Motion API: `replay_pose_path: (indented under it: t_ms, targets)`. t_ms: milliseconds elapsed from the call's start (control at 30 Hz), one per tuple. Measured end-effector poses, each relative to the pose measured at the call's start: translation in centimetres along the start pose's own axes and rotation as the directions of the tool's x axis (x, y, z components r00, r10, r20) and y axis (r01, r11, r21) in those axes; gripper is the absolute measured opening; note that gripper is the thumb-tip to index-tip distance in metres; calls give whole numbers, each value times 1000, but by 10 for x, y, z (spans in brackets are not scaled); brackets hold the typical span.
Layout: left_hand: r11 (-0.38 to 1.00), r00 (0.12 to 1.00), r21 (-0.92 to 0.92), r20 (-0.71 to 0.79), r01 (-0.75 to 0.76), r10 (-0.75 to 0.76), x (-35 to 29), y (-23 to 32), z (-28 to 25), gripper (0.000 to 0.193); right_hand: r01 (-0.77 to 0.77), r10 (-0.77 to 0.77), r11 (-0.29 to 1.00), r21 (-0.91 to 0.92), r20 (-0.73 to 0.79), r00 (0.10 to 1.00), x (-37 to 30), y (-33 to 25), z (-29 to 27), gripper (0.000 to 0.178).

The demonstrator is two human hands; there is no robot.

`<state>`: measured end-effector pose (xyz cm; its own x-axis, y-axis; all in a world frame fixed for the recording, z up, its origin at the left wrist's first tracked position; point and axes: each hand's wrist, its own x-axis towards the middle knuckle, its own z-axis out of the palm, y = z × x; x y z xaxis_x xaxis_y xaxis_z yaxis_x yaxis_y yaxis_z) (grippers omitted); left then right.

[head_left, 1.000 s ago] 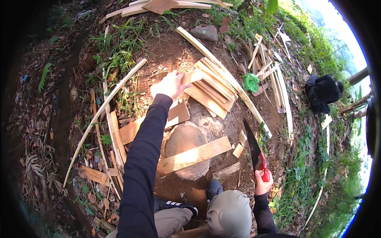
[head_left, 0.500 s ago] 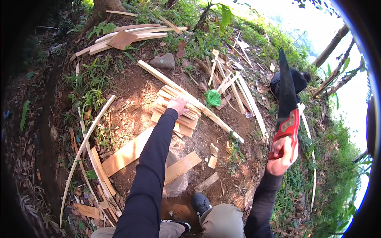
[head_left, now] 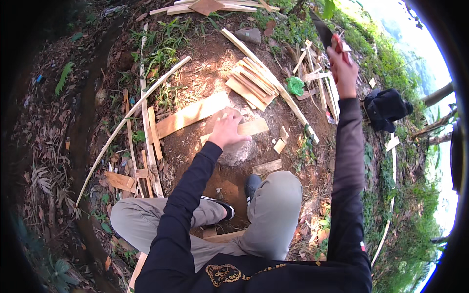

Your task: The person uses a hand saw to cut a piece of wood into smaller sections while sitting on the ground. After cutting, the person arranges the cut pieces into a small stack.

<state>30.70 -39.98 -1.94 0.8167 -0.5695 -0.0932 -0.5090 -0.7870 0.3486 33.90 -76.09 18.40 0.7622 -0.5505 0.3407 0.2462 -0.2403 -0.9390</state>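
My right hand [head_left: 344, 73] is raised at the upper right, wrapped round the red handle of a handsaw [head_left: 322, 31]. The saw's dark blade points up and to the left. My left hand [head_left: 227, 130] is over a short plank [head_left: 255, 127] with its thumb and fingers apart. Whether it touches the wood I cannot tell. That plank lies across a pale stone [head_left: 237, 152] in front of my knees. Just beyond is a stack of cut wooden slats [head_left: 254, 80], and a wide board [head_left: 190, 115] lies to the left.
A long wooden strip [head_left: 266, 73] runs past the stack. Farther right are a green plastic bag [head_left: 295, 86] and a pile of offcuts [head_left: 312, 68]. A dark backpack-like bundle [head_left: 386, 110] sits on the slope. Long strips [head_left: 132, 113] lie at left, near a grey rock [head_left: 248, 35] farther off.
My left hand has left the slat stack and come back over the short plank. My right hand has swung the saw farther away and upward. The view has tilted toward my lap.
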Motion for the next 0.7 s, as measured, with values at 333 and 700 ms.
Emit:
replay_pose_path:
  t_ms: [333, 700]
  targets:
    - [999, 946, 28, -322, -23, 31, -18, -33, 22, 54, -237, 220, 912, 335, 89, 971, -234, 52, -31, 34]
    - [926, 886, -211, -286, 314, -366, -1, -96, 17, 37, -202, 199, 937, 285, 39, 979, -249, 17, -15, 23]
